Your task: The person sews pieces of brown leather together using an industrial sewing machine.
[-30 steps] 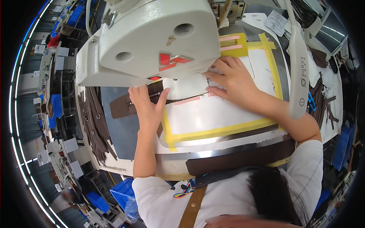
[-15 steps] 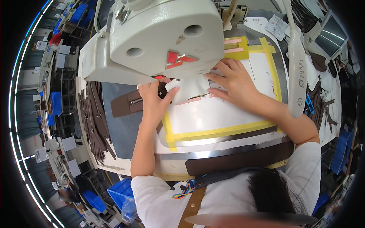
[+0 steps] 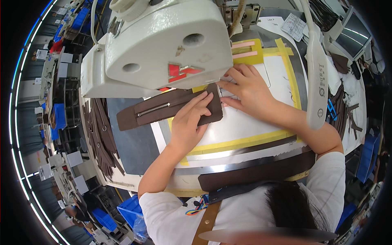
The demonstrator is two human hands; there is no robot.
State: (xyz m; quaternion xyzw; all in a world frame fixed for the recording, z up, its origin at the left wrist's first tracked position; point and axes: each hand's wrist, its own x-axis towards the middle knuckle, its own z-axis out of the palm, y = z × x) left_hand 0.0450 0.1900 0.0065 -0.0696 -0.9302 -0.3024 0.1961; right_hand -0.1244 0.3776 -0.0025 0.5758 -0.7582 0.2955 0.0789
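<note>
A long dark brown panel (image 3: 153, 118) with a silver zipper (image 3: 154, 109) lies slantwise under the sewing machine head, its right end over the white template sheet (image 3: 245, 118). My left hand (image 3: 189, 120) rests on this right end, fingers stretched out and lying on the panel. Just past the panel's right edge is my right hand (image 3: 251, 90). Its thumb and forefinger are apart, their tips down at that edge and on the template; nothing shows between them. The machine head hides the panel's far edge in part.
The white machine head (image 3: 163, 61) hangs low over the work. Yellow tape (image 3: 245, 141) frames the template. Brown strips (image 3: 102, 134) hang at the left edge, a dark brown piece (image 3: 257, 169) lies along the front, and a white lamp arm (image 3: 316, 85) stands at the right.
The brown panel now reaches right, over the template. A white sheet that both hands held is no longer in sight. My left hand has moved right and down onto the panel; the right stays nearly in place.
</note>
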